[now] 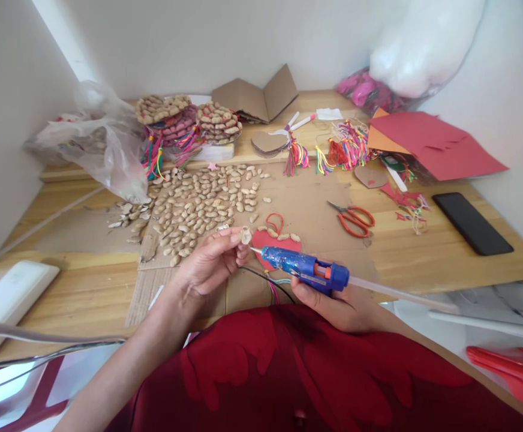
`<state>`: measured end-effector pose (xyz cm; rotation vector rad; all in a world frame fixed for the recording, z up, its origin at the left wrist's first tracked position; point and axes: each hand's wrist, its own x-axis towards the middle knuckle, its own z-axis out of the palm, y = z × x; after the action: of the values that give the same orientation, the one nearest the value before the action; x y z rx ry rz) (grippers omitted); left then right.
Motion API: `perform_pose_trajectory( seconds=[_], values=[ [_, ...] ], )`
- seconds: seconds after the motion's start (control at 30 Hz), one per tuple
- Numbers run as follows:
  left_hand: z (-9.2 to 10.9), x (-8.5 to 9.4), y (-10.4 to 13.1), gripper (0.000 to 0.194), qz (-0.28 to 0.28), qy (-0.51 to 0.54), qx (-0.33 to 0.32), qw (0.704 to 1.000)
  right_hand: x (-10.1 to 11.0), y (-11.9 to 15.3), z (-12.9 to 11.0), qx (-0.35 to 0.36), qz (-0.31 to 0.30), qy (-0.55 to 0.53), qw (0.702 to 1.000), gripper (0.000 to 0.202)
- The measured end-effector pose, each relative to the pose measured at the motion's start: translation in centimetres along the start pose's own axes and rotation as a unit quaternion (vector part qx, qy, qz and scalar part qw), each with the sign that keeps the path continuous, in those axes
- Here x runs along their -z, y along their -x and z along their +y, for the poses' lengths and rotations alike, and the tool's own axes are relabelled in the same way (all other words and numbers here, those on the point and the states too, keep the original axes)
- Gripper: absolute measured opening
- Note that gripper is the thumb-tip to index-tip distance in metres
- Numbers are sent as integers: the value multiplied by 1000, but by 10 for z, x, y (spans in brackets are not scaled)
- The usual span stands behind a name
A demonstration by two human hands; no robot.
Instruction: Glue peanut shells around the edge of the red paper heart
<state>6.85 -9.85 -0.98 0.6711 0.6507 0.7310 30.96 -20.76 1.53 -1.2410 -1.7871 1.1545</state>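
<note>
Between thumb and fingers, my left hand pinches a peanut shell in front of me. My right hand grips a blue glue gun, its nozzle pointing left, close to the shell. A clear glue stick sticks out of the gun's back end. Partly hidden behind the gun, a red heart-shaped piece lies on the cardboard. Several peanuts sit in a row along its top edge, and a red cord loop rises above it. Colourful strings hang below it.
Many loose peanuts cover the cardboard to the left. Orange-handled scissors and a black phone lie on the right. Peanut-covered pieces, tassels and red sheets are at the back. A white power strip is at left.
</note>
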Motion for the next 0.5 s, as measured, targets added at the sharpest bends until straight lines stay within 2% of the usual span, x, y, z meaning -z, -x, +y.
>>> perform_pose_trajectory(
  seconds=[0.13,0.23,0.33,0.5],
  values=[
    [3,0,-1,32,9,11,-8,1000,1,4,6,-66,-11,-57,996,33],
    [8,-2,0,32,9,-5,-20,1000,3,5,12,-81,5,-76,994,39],
    [12,-1,1,30,33,-20,-32,999,8,4,20,-92,52,-60,993,39],
    [17,6,6,33,89,-37,-35,995,22,-11,33,-117,181,-37,976,26]
  ],
)
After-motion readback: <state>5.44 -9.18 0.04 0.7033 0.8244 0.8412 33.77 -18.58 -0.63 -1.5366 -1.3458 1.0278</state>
